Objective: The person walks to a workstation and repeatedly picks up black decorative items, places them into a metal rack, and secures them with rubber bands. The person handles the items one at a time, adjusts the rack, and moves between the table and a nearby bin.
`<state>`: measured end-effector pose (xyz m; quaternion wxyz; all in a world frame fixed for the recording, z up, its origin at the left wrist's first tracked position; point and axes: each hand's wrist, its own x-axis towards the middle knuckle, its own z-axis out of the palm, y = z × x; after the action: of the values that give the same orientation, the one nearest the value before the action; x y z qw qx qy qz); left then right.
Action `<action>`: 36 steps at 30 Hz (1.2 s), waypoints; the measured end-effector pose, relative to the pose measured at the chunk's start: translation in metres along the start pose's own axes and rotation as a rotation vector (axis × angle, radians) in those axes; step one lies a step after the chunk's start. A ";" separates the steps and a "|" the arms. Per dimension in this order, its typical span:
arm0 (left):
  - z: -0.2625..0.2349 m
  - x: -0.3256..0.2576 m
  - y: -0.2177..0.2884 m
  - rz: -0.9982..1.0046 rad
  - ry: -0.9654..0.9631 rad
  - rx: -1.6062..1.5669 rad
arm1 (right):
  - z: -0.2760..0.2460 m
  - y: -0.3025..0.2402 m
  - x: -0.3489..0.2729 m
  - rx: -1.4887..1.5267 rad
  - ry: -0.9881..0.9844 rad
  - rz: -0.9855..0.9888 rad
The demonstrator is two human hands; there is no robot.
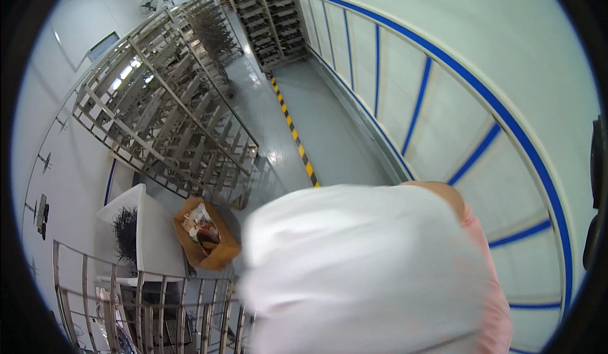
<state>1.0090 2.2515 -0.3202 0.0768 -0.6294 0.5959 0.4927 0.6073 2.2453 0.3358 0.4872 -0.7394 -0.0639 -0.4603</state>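
Neither of my hands is in view. A large, blurred white cloth shape [361,271], rounded at the top, fills the lower middle and hides what lies behind it. Along its right side runs pink cloth [497,290], with a patch of bare skin [443,194] at the upper edge. Whether these belong to me or to another person, I cannot tell. Left of the white cloth, an open cardboard box [221,256] holds mixed scraps and wrappings. Beside the box stands a white tub [158,240] with a tangle of thin black pieces [126,235] in it.
Tall metal racks [168,84] stand along the left, and a loaded rack [266,21] is farther back. Metal bars [145,313] cross the lower left. Yellow-black tape [292,129] marks the grey floor [335,126]. A white wall with blue strips [415,107] curves along the right.
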 end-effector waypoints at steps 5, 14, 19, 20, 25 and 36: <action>-0.065 0.133 0.104 -0.009 -0.032 0.026 | -0.173 -0.005 -0.001 -0.173 0.085 -0.205; -0.205 0.421 0.350 0.032 0.099 0.187 | -0.531 0.023 -0.094 -0.927 0.595 -0.968; -0.282 0.501 0.518 -0.026 0.184 0.006 | -0.764 0.106 -0.067 -0.961 0.896 -1.048; -0.296 0.513 0.541 -0.036 0.191 -0.024 | -0.807 0.132 -0.056 -0.943 0.900 -0.905; -0.364 0.618 0.616 -0.151 0.217 -0.110 | -1.066 0.385 -0.036 -1.288 0.429 -0.135; -0.623 0.890 0.773 -0.087 0.377 -0.071 | -1.343 0.593 -0.527 -0.620 0.146 2.239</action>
<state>0.5255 1.0105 -0.2615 -0.0370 -0.7381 0.5542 0.3829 -0.2002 1.0786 -0.3119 0.4222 -0.4417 0.7684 0.1901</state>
